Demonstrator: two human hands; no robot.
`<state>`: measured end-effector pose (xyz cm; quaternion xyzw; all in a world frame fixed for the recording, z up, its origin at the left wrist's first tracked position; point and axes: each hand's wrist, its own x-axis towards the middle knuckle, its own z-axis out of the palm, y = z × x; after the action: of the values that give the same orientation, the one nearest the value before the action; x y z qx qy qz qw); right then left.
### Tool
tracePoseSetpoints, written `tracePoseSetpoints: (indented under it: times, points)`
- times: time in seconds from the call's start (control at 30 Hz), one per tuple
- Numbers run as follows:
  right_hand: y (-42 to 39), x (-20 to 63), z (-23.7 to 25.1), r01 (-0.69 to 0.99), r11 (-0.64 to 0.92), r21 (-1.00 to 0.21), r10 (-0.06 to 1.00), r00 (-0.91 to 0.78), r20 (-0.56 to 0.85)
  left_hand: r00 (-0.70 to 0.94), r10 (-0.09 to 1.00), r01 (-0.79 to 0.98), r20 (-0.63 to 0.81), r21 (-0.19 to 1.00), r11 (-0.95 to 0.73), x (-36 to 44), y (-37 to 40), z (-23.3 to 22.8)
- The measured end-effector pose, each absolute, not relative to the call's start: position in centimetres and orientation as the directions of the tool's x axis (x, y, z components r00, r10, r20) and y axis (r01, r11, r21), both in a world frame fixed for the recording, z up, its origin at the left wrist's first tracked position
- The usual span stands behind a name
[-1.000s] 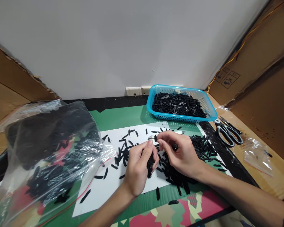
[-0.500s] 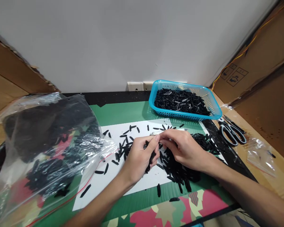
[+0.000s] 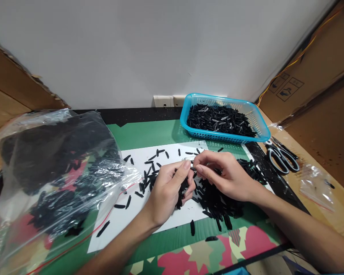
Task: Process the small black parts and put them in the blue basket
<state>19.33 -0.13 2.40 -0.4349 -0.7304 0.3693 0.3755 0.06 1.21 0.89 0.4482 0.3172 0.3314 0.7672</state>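
Note:
My left hand (image 3: 169,187) is closed around several small black strips (image 3: 183,186), with its thumb pressed over the fingers. Close beside its fingertips is my right hand (image 3: 226,173), thumb and index finger pinched on a small dark piece that is mostly hidden, perhaps another strip. Below both hands lies a white sheet (image 3: 172,223) strewn with loose black strips. A dense pile of black strips (image 3: 215,202) spreads under and beside my right hand.
At the back right stands a blue basket (image 3: 226,138) filled with black strips. A clear zip bag (image 3: 103,172) holding black pieces covers the left. Scissors (image 3: 282,158) and a small plastic bag (image 3: 315,187) lie at the right, near cardboard (image 3: 318,95).
My right hand's fingers have drawn slightly apart from the left fingertips and lowered a little. The left hand still grips its strips. The view has shifted slightly.

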Motion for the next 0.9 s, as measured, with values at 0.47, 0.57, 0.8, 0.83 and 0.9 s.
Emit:
tracePoseSetpoints:
  times: [0.47,0.57,0.8,0.83,0.9]
  points:
    - [0.1,20.2,2.5,0.402,0.562,-0.722,0.798,-0.492,0.347,0.502,0.858,-0.07,-0.109,0.984,0.167,-0.1,0.8,0.7]
    - [0.2,20.4,2.7,0.406,0.606,-0.684,0.763,-0.54,0.355,0.485,0.869,0.026,-0.094,0.995,0.093,-0.2,0.7,0.6]
    - [0.2,20.6,2.9,0.398,0.641,-0.657,0.708,-0.638,0.304,0.44,0.897,0.245,0.037,0.956,-0.16,-0.3,0.5,0.1]
    - [0.2,20.5,2.8,0.396,0.64,-0.658,0.712,-0.628,0.314,0.436,0.898,0.261,0.054,0.948,-0.184,-0.3,0.5,0.1]
    - [0.2,20.2,2.7,0.396,0.634,-0.664,0.727,-0.599,0.337,0.43,0.899,0.279,0.08,0.935,-0.217,-0.1,0.5,0.0]
